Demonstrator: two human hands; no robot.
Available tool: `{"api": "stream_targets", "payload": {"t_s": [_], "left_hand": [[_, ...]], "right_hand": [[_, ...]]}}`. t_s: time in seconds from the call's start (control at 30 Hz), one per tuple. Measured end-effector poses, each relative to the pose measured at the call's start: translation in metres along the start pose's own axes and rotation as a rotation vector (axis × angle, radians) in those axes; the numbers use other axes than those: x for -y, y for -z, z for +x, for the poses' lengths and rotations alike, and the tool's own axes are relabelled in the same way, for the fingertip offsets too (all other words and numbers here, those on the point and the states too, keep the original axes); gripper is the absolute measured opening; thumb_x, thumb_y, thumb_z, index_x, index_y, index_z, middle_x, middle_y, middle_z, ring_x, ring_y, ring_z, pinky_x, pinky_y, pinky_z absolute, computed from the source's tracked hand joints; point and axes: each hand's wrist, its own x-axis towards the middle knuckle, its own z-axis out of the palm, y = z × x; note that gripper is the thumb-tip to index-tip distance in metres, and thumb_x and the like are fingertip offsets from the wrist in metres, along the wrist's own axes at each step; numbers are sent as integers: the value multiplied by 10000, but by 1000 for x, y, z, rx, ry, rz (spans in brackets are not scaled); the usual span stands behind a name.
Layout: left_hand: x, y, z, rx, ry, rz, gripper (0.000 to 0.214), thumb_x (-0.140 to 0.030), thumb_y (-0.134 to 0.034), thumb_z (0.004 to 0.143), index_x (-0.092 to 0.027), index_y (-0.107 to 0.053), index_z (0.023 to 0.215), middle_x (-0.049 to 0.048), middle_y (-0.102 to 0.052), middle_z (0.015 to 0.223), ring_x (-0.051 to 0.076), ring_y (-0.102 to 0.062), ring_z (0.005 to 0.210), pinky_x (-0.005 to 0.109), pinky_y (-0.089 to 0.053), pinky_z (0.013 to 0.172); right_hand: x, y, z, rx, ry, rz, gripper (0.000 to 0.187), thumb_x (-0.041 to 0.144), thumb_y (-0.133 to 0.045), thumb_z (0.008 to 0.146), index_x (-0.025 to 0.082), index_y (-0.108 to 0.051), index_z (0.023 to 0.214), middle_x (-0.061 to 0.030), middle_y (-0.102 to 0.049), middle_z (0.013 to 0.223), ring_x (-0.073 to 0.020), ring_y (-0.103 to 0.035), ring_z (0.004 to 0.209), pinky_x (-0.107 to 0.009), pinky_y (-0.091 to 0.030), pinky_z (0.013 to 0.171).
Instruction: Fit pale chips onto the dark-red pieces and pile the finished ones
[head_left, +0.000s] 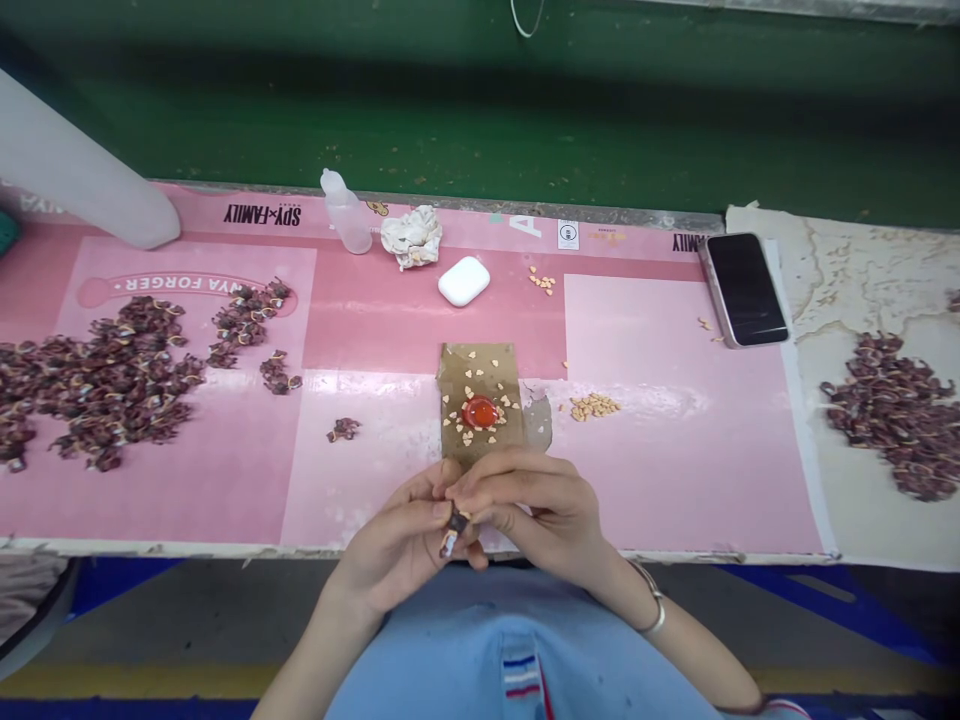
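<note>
My left hand [409, 530] and my right hand [544, 510] meet at the table's front edge. Between their fingertips is a small dark brown figurine [456, 522] with a pale part at its lower end. The left thumb and fingers pinch it, while the right fingertips press against its upper right side. Just beyond the hands lies a brown cardboard piece [457, 362] with a glossy red-orange blob [480, 412] and small cream-coloured pieces scattered round it. One similar dark clump [343, 430] rests to the left.
Heaps of dark figurines [120, 380] lie left, and another pile [900, 420] right. Cream pieces [595, 406] sit right of the cardboard. Toward the back are a squeeze bottle [346, 215], crumpled paper [412, 238], a white case [463, 282] and a phone [748, 290].
</note>
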Motion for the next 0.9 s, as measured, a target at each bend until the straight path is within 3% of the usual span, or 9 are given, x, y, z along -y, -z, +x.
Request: {"api": "stream_targets", "payload": {"t_s": [0.2, 0.3, 0.4, 0.47, 0.57, 0.7, 0.8, 0.9], "left_hand": [[1, -2, -1, -71, -65, 82, 580, -416, -981, 552, -202, -457, 681, -48, -509, 637, 86, -544, 561, 201, -510, 529], [1, -3, -5, -94, -351, 276, 549, -418, -919, 698, -200, -415, 686, -46, -558, 670, 82, -567, 621, 178, -500, 589], [0, -4, -8, -164, -703, 592, 429, -353, -813, 847, -200, -447, 683, -21, -653, 756, 102, -615, 724, 193, -527, 683], [0, -4, -9, -191, -863, 791, 369, -320, -758, 898, -206, -482, 682, -9, -693, 795, 120, -634, 780, 208, -540, 720], [2, -3, -7, -213, -1009, 1031, 326, -267, -709, 933, -220, -500, 687, -14, -717, 805, 129, -618, 818, 206, -536, 745], [5, -3, -4, -170, -1066, 1193, 266, -223, -663, 960, -240, -491, 758, -27, -702, 852, 127, -619, 833, 207, -536, 728], [2, 5, -3, -215, -1136, 1351, 111, -260, -645, 974, -251, -545, 926, 2, -666, 967, 140, -638, 916, 245, -545, 805], [-12, 26, -7, -464, -1273, 1638, 128, -270, -653, 966, -233, -590, 1072, 41, -645, 1037, 183, -621, 1009, 303, -501, 899]], "right_hand": [[6, 12, 0, 161, 28, -107, 291, 150, -535, 1030, 245, -711, 1241, -63, -758, 1066, -128, -744, 981, -226, -646, 843], [5, 12, -4, 106, -51, -40, 313, 234, -556, 1040, 266, -651, 1336, -70, -756, 1126, -156, -733, 1052, -285, -638, 911], [-1, 8, -9, 42, -288, 165, 311, 394, -592, 1025, 271, -654, 1304, -60, -760, 1095, -153, -752, 949, -285, -644, 849], [-5, 6, -11, 75, -444, 313, 309, 459, -625, 997, 254, -683, 1220, -42, -765, 1006, -140, -747, 858, -256, -634, 776], [-11, 3, -12, 122, -566, 476, 300, 471, -679, 960, 237, -692, 1148, -14, -755, 898, -124, -725, 794, -233, -605, 725], [-16, 1, -12, 102, -565, 578, 312, 469, -733, 918, 224, -707, 1110, 13, -731, 789, -106, -705, 694, -221, -598, 676], [-15, 16, -18, 77, -524, 483, 362, 503, -736, 907, 243, -719, 1158, -2, -762, 816, -135, -741, 713, -251, -622, 678], [-17, 58, -37, -122, -454, 24, 327, 471, -711, 935, 278, -726, 1199, -25, -791, 896, -179, -766, 775, -321, -648, 734]]}}
